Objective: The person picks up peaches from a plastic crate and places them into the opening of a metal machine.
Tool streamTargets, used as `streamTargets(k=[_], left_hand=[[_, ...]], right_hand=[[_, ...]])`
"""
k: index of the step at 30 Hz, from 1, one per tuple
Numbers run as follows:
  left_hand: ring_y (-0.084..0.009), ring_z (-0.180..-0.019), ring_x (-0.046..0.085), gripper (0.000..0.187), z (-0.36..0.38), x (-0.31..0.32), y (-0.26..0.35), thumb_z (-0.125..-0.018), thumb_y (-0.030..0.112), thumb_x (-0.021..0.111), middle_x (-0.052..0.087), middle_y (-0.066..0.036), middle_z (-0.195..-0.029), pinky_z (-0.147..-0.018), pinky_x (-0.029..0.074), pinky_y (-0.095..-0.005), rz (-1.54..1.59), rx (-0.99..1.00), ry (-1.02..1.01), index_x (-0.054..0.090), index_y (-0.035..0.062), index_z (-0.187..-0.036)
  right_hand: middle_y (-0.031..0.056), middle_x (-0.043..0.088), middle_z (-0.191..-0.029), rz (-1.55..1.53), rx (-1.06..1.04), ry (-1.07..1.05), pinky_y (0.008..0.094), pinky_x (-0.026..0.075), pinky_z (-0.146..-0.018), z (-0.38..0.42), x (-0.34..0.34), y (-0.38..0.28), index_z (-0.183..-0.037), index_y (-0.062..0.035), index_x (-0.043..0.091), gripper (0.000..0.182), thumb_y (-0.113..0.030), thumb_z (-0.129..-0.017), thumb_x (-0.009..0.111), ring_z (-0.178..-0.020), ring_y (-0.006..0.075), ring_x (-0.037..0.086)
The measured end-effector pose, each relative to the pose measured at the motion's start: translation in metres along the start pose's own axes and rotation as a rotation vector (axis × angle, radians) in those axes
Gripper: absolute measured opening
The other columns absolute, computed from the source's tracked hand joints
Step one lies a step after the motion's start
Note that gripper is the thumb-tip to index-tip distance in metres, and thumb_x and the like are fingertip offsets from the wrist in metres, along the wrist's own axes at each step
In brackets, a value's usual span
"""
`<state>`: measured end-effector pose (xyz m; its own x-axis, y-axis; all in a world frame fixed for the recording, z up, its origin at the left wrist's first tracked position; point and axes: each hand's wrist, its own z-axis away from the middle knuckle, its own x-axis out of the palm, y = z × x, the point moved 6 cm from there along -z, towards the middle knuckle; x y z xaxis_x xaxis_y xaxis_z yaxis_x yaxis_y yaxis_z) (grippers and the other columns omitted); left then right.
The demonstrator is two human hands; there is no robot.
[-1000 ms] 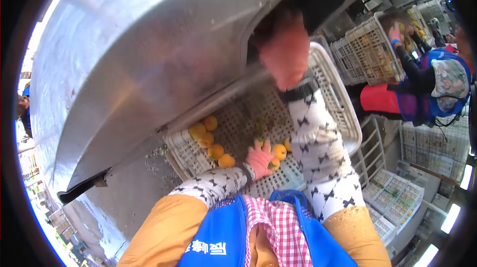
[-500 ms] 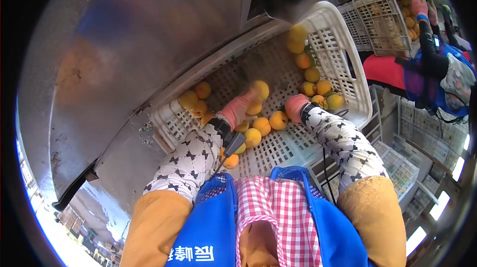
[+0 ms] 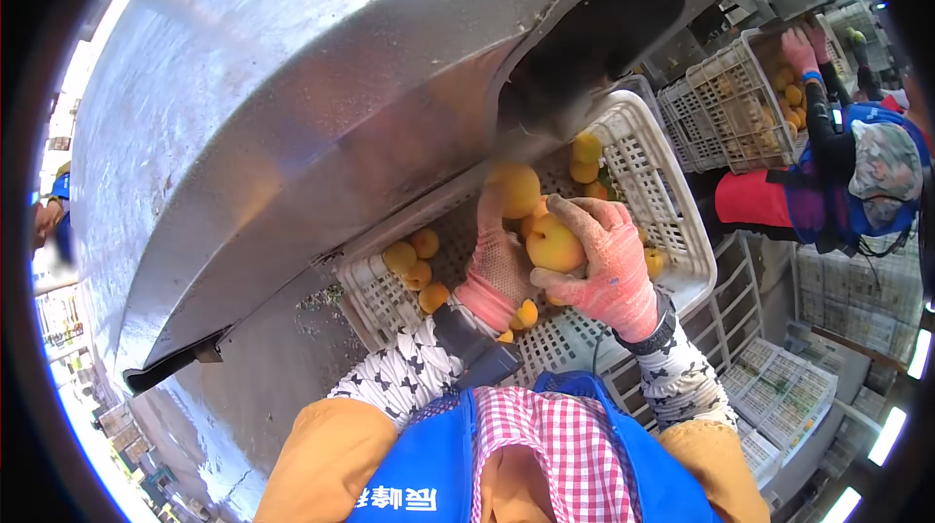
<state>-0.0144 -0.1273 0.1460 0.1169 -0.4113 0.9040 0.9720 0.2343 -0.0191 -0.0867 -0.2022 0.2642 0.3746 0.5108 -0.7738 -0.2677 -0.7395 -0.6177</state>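
Observation:
My right hand (image 3: 620, 270), in a pink knit glove, has its fingers curled around a yellow peach (image 3: 555, 243) in front of my chest. Close beside it, my left hand (image 3: 496, 265), gloved alike, holds another yellow peach (image 3: 514, 190) at its fingertips. Part of a further peach (image 3: 533, 221) shows between the two hands. Both hands are raised over a white slatted crate (image 3: 672, 187). More peaches lie inside it, some at the left end (image 3: 417, 275) and others near the right wall (image 3: 585, 161), partly hidden by my hands.
A large metal housing (image 3: 390, 65) with a dark opening (image 3: 594, 36) rises beyond the crate. At the right, another person (image 3: 857, 153) reaches with pink gloves into a crate (image 3: 750, 104) of peaches. Several white crates (image 3: 779, 377) stand lower right.
Both hands have risen out of the crate and come together. My right hand, earlier low by the crate's right side, now holds a peach up. The view has shifted, showing more of the metal housing.

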Motion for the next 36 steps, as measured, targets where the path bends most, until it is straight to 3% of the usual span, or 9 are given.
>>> streamTargets(k=[7, 9, 13, 15, 16, 19, 31, 33, 36], left_hand=[[-0.0260, -0.125, 0.051, 0.082, 0.015, 0.013, 0.015, -0.078, 0.072, 0.068, 0.053, -0.007, -0.133, -0.105, 0.042, -0.0499, -0.103, 0.034, -0.022, 0.051, 0.0173, -0.136], [-0.0347, -0.133, 0.044, 0.092, 0.020, 0.014, 0.024, -0.079, 0.077, 0.062, 0.046, -0.014, -0.142, -0.114, 0.033, -0.0565, -0.159, 0.142, -0.058, 0.044, 0.0104, -0.140], [-0.0345, -0.132, 0.044, 0.091, 0.037, 0.028, 0.032, -0.078, 0.077, 0.062, 0.047, -0.014, -0.140, -0.114, 0.032, -0.0569, -0.292, 0.160, -0.154, 0.047, 0.0097, -0.138], [-0.0342, -0.132, 0.045, 0.090, 0.038, 0.027, 0.040, -0.077, 0.078, 0.062, 0.048, -0.013, -0.140, -0.115, 0.030, -0.0571, -0.149, 0.210, -0.085, 0.051, 0.0089, -0.135], [-0.0342, -0.132, 0.045, 0.090, 0.038, 0.029, 0.043, -0.077, 0.078, 0.062, 0.048, -0.013, -0.140, -0.115, 0.030, -0.0571, -0.147, 0.219, -0.088, 0.051, 0.0089, -0.135], [-0.0333, -0.132, 0.046, 0.089, 0.039, 0.046, 0.042, -0.077, 0.077, 0.064, 0.049, -0.012, -0.141, -0.116, 0.030, -0.0557, -0.108, 0.173, -0.205, 0.053, 0.0095, -0.134], [-0.0301, -0.128, 0.049, 0.059, 0.030, 0.018, 0.056, -0.090, 0.046, 0.070, 0.057, -0.011, -0.130, -0.105, 0.043, -0.0490, -0.364, 0.135, -0.288, 0.054, 0.0119, -0.135], [-0.0302, -0.126, 0.050, 0.050, 0.024, 0.019, 0.054, -0.094, 0.036, 0.066, 0.057, -0.012, -0.130, -0.102, 0.045, -0.0481, -0.315, 0.100, -0.451, 0.053, 0.0102, -0.136], [-0.0247, -0.116, 0.058, 0.046, 0.026, 0.047, 0.051, -0.095, 0.028, 0.066, 0.059, -0.009, -0.130, -0.099, 0.047, -0.0396, -0.118, 0.045, -0.448, 0.054, 0.0073, -0.134]], right_hand=[[0.0207, 0.065, -0.107, -0.139, 0.012, 0.561, 0.0435, 0.053, -0.086, -0.077, -0.022, 0.010, -0.125, 0.0034, 0.059, 0.069, -0.028, -0.070, 0.084, -0.099, 0.0363, 0.064], [0.0207, 0.065, -0.106, 0.282, -0.019, 0.614, 0.0428, 0.053, -0.084, -0.098, -0.004, 0.014, -0.129, 0.0044, 0.055, 0.069, -0.025, -0.073, 0.083, -0.096, 0.0375, 0.064], [0.0195, 0.065, -0.106, 0.373, 0.101, 0.536, 0.0395, 0.054, -0.079, -0.138, 0.007, 0.014, -0.133, 0.0050, 0.050, 0.070, -0.023, -0.077, 0.081, -0.094, 0.0330, 0.065], [0.0171, 0.064, -0.105, -0.646, 0.086, 0.417, 0.0346, 0.055, -0.076, -0.121, -0.023, 0.018, -0.138, 0.0052, 0.046, 0.074, -0.023, -0.079, 0.080, -0.094, 0.0262, 0.065], [0.0160, 0.063, -0.109, -0.687, 0.047, 0.405, 0.0302, 0.055, -0.073, -0.099, -0.043, -0.003, -0.141, 0.0045, 0.044, 0.076, -0.022, -0.079, 0.080, -0.095, 0.0201, 0.065], [0.0241, 0.055, -0.134, -0.305, -0.103, 0.078, 0.0410, 0.046, -0.103, -0.048, -0.028, -0.001, -0.141, 0.0030, 0.047, 0.088, -0.036, -0.072, 0.084, -0.121, 0.0364, 0.057], [0.0226, 0.061, -0.116, 0.066, 0.079, 0.362, 0.0442, 0.052, -0.089, -0.132, 0.004, 0.033, -0.131, 0.0018, 0.055, 0.076, -0.029, -0.069, 0.085, -0.103, 0.0392, 0.063], [0.0238, 0.060, -0.119, 0.341, -0.199, 0.615, 0.0437, 0.052, -0.088, -0.146, -0.004, 0.025, -0.131, 0.0024, 0.055, 0.072, -0.028, -0.073, 0.083, -0.103, 0.0382, 0.063], [0.0238, 0.059, -0.125, -0.202, -0.165, 0.517, 0.0427, 0.052, -0.091, -0.091, -0.058, -0.009, -0.134, 0.0017, 0.054, 0.068, -0.023, -0.076, 0.079, -0.107, 0.0381, 0.062]])
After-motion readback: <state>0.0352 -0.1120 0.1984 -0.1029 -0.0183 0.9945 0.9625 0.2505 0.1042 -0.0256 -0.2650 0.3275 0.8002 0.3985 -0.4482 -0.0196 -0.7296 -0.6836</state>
